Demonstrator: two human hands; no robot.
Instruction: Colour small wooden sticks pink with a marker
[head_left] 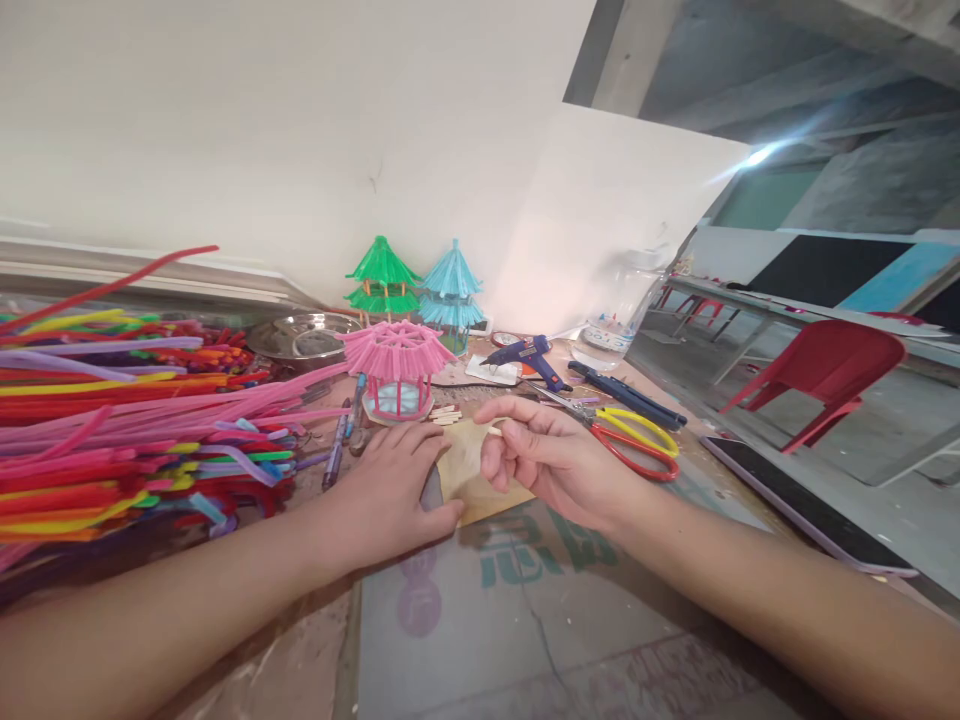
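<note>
My left hand lies flat with fingers stretched out, pressing the left edge of a small tan cardboard piece on the table. My right hand is closed in a pinch at the top of that piece, thumb and forefinger gripping something small and pale that I cannot make out. Just behind the hands stands a pink pavilion model made of pipe cleaners, with a few short wooden sticks beside it.
A big heap of coloured pipe cleaners fills the left. Green and blue pavilion models stand by the wall. A glue gun, yellow-red scissors, pliers, metal bowl, plastic bottle, tablet and red chair lie right.
</note>
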